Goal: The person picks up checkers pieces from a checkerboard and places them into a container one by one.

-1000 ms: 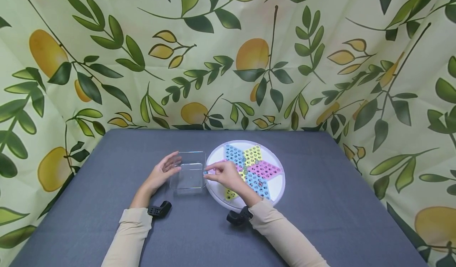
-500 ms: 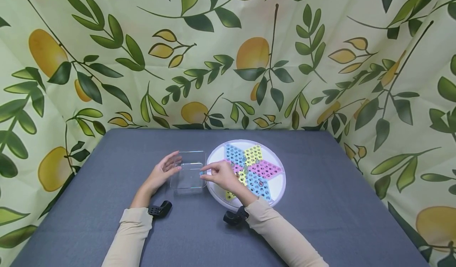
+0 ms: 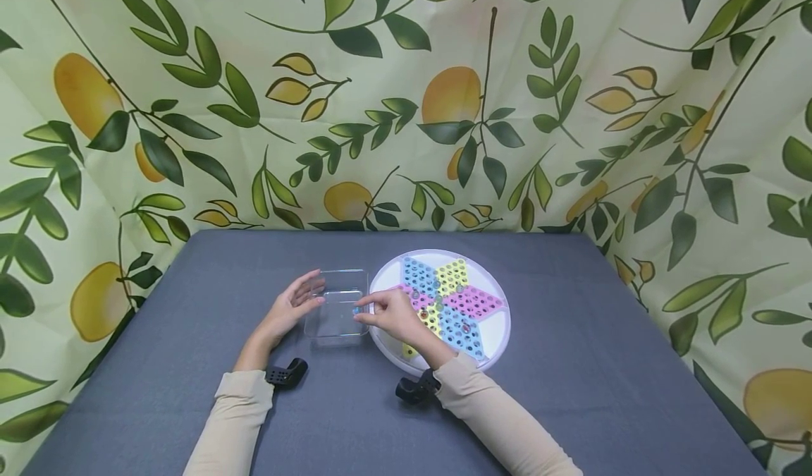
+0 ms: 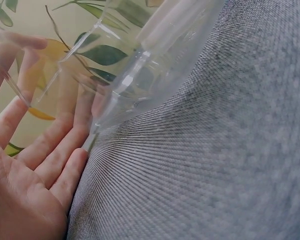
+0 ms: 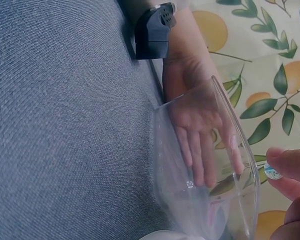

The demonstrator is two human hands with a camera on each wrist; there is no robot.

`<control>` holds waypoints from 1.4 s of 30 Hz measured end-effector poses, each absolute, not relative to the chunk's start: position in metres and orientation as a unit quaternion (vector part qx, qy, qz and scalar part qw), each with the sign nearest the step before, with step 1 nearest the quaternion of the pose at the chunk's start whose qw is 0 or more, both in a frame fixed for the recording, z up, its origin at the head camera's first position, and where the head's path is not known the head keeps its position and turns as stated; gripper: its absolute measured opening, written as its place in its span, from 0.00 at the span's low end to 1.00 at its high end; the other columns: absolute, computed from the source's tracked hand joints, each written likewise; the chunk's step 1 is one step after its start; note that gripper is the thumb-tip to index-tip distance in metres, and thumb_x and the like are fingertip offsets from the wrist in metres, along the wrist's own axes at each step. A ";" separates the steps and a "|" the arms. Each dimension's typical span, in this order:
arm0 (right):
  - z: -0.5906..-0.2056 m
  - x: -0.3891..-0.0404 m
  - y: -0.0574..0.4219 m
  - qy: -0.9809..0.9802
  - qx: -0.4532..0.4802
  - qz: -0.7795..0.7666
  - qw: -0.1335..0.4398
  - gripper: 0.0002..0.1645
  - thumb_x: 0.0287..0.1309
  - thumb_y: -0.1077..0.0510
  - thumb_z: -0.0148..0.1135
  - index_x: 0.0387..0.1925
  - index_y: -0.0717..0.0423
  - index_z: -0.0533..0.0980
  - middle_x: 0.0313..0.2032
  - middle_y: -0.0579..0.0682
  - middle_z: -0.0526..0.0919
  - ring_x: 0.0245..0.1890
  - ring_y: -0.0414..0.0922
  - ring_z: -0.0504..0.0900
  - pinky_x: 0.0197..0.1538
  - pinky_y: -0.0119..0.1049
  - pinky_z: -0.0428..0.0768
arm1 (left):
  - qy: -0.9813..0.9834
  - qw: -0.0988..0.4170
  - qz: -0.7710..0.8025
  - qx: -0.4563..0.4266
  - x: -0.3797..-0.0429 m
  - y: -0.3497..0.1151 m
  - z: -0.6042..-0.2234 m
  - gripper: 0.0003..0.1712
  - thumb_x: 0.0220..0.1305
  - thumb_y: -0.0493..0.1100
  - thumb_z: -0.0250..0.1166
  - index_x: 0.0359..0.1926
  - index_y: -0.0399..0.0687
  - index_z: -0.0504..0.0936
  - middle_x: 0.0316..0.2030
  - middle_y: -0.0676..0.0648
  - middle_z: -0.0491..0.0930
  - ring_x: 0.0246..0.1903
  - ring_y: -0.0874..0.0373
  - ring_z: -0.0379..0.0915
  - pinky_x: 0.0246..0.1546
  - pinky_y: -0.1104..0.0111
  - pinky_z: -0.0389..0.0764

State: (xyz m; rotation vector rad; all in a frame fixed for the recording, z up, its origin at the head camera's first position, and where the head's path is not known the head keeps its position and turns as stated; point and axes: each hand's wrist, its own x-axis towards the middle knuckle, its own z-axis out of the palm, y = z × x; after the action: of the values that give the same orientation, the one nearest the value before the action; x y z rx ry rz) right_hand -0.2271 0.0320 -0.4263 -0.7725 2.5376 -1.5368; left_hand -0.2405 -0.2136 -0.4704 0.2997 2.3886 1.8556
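Observation:
The clear plastic box [image 3: 336, 336] stands on the table left of the game board. My left hand [image 3: 283, 315] rests against its left side, fingers fairly straight along the wall and thumb at the rim. Through the clear wall, those fingers [image 5: 195, 150] show in the right wrist view. Between thumb and forefinger my right hand [image 3: 398, 314] pinches a small clear marble [image 5: 273, 171] with blue and white in it. That marble is over the right part of the box, beside the rim in the right wrist view. The round white Chinese checkers board [image 3: 493, 336] lies partly under the right forearm.
Several marbles [image 3: 438, 301] sit in the holes of the board's coloured star. Grey cloth [image 3: 571, 391] covers the table. Behind it hangs a fabric backdrop [image 3: 393, 144] printed with fruit and leaves. Each wrist wears a black camera mount [image 3: 288, 373].
My right hand has moved left with the marble, from the box's right rim to over its inside. The left hand and the box have stayed put.

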 end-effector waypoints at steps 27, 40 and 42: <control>-0.421 -0.227 0.056 0.825 -0.232 -0.515 0.031 0.15 0.50 0.60 0.71 0.40 0.64 0.84 0.12 0.41 0.60 0.15 0.31 0.56 0.20 0.23 0.55 | 0.781 0.051 0.614 0.099 -0.240 -0.214 -0.469 0.38 0.67 0.43 0.61 0.73 0.46 0.55 0.69 0.33 0.63 0.71 0.41 0.57 0.64 0.85 0.63; -0.420 -0.228 0.079 0.830 -0.192 -0.522 0.038 0.15 0.50 0.60 0.70 0.42 0.61 0.84 0.13 0.40 0.64 0.16 0.32 0.58 0.21 0.22 0.58 | 0.777 0.055 0.619 0.102 -0.241 -0.213 -0.470 0.38 0.67 0.43 0.61 0.73 0.47 0.55 0.70 0.33 0.63 0.71 0.40 0.57 0.55 0.93 0.62; -0.420 -0.227 0.084 0.831 -0.183 -0.524 0.037 0.15 0.50 0.60 0.70 0.41 0.62 0.84 0.13 0.40 0.64 0.16 0.32 0.59 0.21 0.22 0.58 | 0.776 0.056 0.620 0.100 -0.240 -0.213 -0.470 0.38 0.67 0.43 0.61 0.73 0.47 0.55 0.70 0.34 0.63 0.71 0.41 0.57 0.54 0.93 0.61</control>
State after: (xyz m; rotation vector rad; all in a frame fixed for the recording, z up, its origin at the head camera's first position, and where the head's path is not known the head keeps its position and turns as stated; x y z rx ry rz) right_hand -0.2271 0.0840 -0.4197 -0.5602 2.5513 -1.6068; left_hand -0.2403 -0.2132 -0.4697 0.3046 2.3541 1.8810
